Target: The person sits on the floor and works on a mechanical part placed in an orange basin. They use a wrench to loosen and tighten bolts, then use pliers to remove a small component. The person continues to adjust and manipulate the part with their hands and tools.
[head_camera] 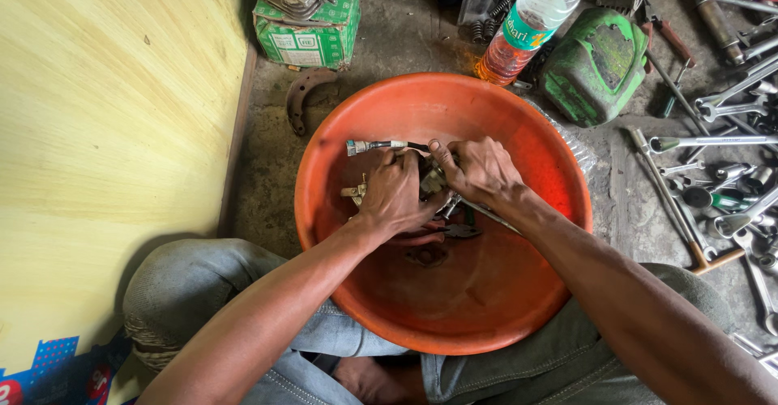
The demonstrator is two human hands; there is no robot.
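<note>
**Over an orange basin, two hands on a small metal part**

Nearest the camera, grey-trousered knees frame an orange plastic basin point(486, 308) that sits on the concrete floor point(267, 162) between the person's legs. Both forearms reach down into it. The left hand point(395, 196) has its fingers curled tight around a small metal assembly point(432, 180), brass-toned and grimy, held just above the basin's bottom near the middle. The right hand point(480, 170) grips the same assembly from the other side, fingers closed on it, the forefinger bent over the top. A brass fitting point(353, 191) pokes out to the left from under the left hand. From the top of the assembly a thin black cable with a silver metal end point(374, 145) runs leftward across the basin. Most of the assembly is covered by the two hands, so its full shape cannot be made out. Beneath the hands lie dark tools, perhaps pliers point(459, 230), partly hidden by the wrists.

Further out, a yellow wooden panel point(105, 129) fills the left side. Beyond the basin stand a green carton point(312, 40) and a clear plastic bottle point(531, 20) holding orange liquid, its top cut off by the frame, beside a dirty green plastic cover point(596, 64). Spanners and sockets point(721, 178) lie scattered on the floor at right
</note>
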